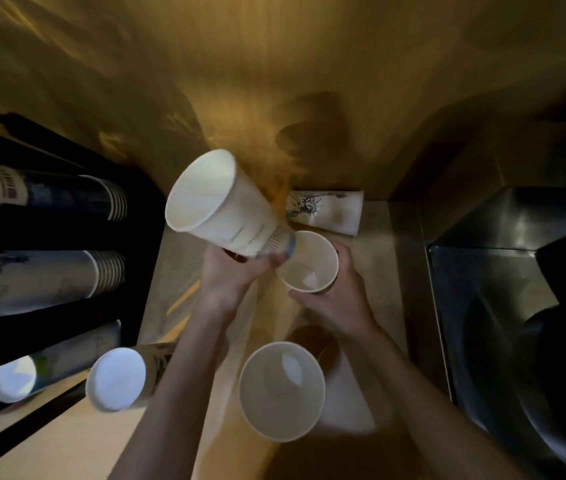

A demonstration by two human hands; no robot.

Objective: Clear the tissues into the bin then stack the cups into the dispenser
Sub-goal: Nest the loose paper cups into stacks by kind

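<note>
My left hand grips the base of a tall white paper cup, tilted with its mouth up and to the left. Its bottom touches the rim of an upright cup that my right hand holds around the side. Another open cup stands upright nearer to me on the counter. A printed cup lies on its side against the back wall. The black dispenser at the left holds several horizontal cup stacks. One more cup stack lies at its lower end.
A wooden wall rises behind the counter. A dark metal bin or basin stands at the right.
</note>
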